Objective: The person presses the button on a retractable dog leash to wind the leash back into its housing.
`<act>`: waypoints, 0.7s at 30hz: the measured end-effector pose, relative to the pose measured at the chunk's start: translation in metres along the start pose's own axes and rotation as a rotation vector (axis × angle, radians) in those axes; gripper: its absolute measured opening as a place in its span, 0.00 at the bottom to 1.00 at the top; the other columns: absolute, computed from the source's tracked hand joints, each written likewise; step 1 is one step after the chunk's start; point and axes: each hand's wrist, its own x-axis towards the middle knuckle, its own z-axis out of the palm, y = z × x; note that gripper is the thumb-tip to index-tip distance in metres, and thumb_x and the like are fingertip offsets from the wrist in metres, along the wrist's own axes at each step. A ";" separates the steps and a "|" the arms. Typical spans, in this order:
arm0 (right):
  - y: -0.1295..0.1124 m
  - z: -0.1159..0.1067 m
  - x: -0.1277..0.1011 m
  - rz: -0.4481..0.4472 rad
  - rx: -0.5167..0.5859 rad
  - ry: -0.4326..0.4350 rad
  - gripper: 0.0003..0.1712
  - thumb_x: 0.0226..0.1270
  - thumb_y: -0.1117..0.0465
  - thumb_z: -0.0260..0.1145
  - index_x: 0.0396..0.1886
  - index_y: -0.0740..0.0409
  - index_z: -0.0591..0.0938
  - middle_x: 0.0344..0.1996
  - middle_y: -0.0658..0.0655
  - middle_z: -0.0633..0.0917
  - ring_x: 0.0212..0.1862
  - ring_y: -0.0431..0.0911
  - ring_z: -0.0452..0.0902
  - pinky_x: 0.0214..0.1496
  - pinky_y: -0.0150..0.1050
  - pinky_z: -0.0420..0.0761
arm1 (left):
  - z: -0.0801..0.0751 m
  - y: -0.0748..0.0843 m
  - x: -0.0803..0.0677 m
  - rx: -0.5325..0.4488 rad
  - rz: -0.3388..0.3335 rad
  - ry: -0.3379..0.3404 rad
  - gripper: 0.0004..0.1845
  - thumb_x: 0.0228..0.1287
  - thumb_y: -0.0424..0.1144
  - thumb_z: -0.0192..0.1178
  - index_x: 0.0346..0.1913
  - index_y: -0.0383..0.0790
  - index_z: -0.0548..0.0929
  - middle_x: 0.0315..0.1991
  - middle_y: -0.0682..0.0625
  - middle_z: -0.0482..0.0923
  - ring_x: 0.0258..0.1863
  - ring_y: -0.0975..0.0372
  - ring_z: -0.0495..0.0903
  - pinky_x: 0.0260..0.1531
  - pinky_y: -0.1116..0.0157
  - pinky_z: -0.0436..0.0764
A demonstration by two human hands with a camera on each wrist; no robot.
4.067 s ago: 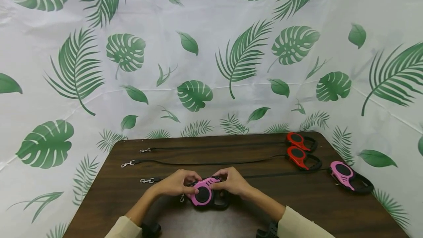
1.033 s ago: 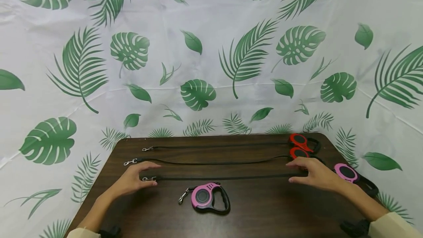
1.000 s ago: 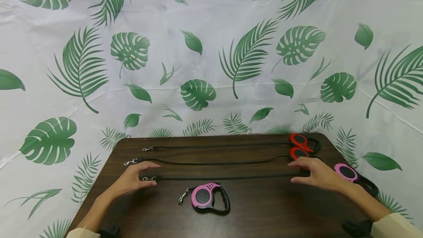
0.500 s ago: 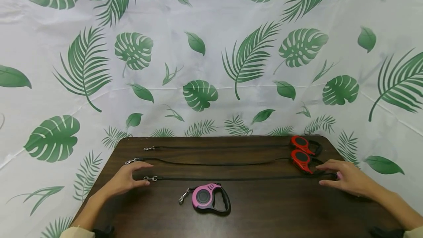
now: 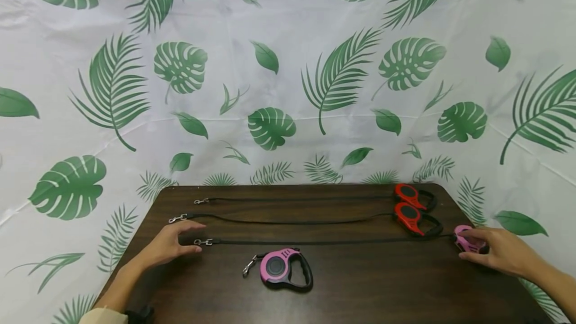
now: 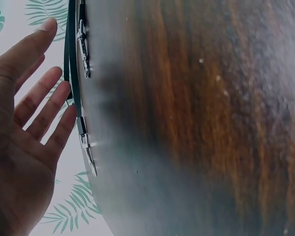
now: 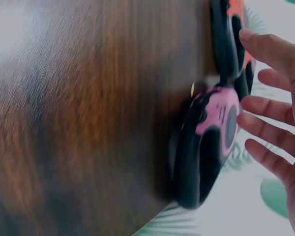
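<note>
Pink leash (image 7: 215,114) at right, best to grasp squarely by curling the parted fingers (image 7: 268,108) of the right hand (image 5: 501,248), leaving the left hand (image 5: 168,245) loosely spread by its clip (image 5: 204,242).

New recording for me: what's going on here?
A person's right hand is over the pink retractable leash at the right; contact isn't clear. The left hand holds nothing, near the metal clip of that leash's stretched-out cord. Two red retractable leashes lie behind, also extended. A second pink retractable leash, mostly retracted, lies nearer the person.
</note>
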 end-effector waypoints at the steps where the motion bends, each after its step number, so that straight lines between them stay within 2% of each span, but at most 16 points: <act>1: 0.001 -0.001 -0.002 0.029 -0.018 -0.027 0.28 0.41 0.46 0.90 0.40 0.52 0.90 0.25 0.33 0.75 0.28 0.28 0.65 0.26 0.32 0.66 | 0.000 0.000 0.000 -0.001 -0.002 -0.003 0.30 0.50 0.40 0.84 0.57 0.36 0.87 0.53 0.48 0.89 0.52 0.50 0.87 0.49 0.48 0.86; 3: 0.004 -0.002 -0.006 0.093 -0.046 -0.088 0.27 0.44 0.44 0.88 0.42 0.52 0.91 0.25 0.34 0.74 0.28 0.29 0.64 0.27 0.33 0.66 | 0.001 0.000 0.001 -0.003 -0.005 -0.009 0.30 0.50 0.40 0.84 0.57 0.36 0.87 0.53 0.48 0.89 0.52 0.50 0.87 0.49 0.48 0.86; 7: 0.009 -0.002 -0.014 0.186 -0.083 -0.182 0.31 0.48 0.40 0.86 0.46 0.55 0.92 0.27 0.36 0.79 0.28 0.28 0.69 0.28 0.36 0.73 | 0.000 0.000 0.004 -0.005 -0.015 -0.024 0.30 0.51 0.41 0.84 0.58 0.36 0.87 0.53 0.47 0.89 0.53 0.49 0.87 0.50 0.48 0.86; 10: 0.011 -0.001 -0.019 0.223 -0.094 -0.178 0.31 0.48 0.39 0.86 0.47 0.53 0.92 0.28 0.38 0.83 0.28 0.28 0.72 0.29 0.37 0.76 | 0.001 0.000 0.005 -0.006 -0.015 -0.033 0.30 0.51 0.41 0.84 0.58 0.35 0.87 0.53 0.46 0.89 0.53 0.49 0.87 0.50 0.48 0.86; 16: 0.013 0.003 -0.026 0.269 -0.093 -0.191 0.33 0.51 0.38 0.84 0.50 0.56 0.90 0.24 0.36 0.79 0.26 0.27 0.68 0.27 0.36 0.73 | 0.002 0.000 0.009 -0.033 -0.024 -0.057 0.30 0.53 0.40 0.83 0.58 0.33 0.86 0.54 0.44 0.88 0.53 0.46 0.86 0.51 0.47 0.85; 21: 0.015 0.007 -0.032 0.314 -0.096 -0.200 0.37 0.51 0.36 0.83 0.53 0.58 0.89 0.22 0.42 0.77 0.23 0.35 0.66 0.26 0.39 0.70 | 0.004 0.001 0.012 -0.071 -0.033 -0.076 0.30 0.54 0.42 0.82 0.58 0.32 0.86 0.54 0.42 0.88 0.51 0.45 0.86 0.50 0.47 0.85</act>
